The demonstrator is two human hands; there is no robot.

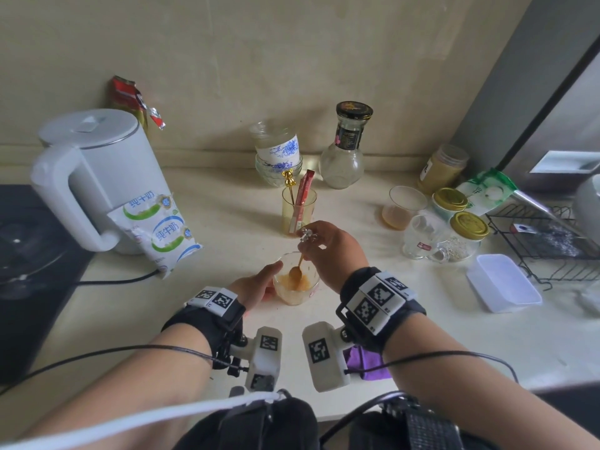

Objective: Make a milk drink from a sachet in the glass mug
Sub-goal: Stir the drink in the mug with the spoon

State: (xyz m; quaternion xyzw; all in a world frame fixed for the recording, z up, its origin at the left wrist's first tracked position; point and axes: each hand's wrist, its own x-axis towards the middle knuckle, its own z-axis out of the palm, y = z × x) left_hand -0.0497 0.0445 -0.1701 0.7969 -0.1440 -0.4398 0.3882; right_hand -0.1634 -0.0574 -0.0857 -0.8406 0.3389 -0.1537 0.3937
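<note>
**A:** Your right hand (328, 243) is pinched shut on the top of the spoon (297, 269), whose bowl sits down in the glass mug (296, 280). Your left hand (259, 284) is wrapped around the mug's left side, holding it steady on the countertop (227, 228), near the front edge and about midway along.

**B:** So how far along would you say you are?

**A:** I'd judge the sachet step is done: there is pale tan, grainy stuff low in the mug, perhaps a third full, and you look to be stirring. Whether liquid is in yet I cannot tell for certain. The milk pouches (156, 227) lean against the white kettle (97, 180) towards the left edge, and they look sealed, so pouring milk and a final stir probably remain.

**B:** And the other containers?

**A:** Just behind the mug, a yellowish tumbler (297, 211) holds a red sachet stick (302, 196) and a gold-topped stirrer. At the back edge stand stacked blue-patterned cups (279, 154) and a seemingly empty glass bottle (345, 151). Towards the right, a clear cup (404, 206) holds a little amber liquid, beside gold-lidded jars (467, 227) and an empty white plastic box (503, 282).
</note>
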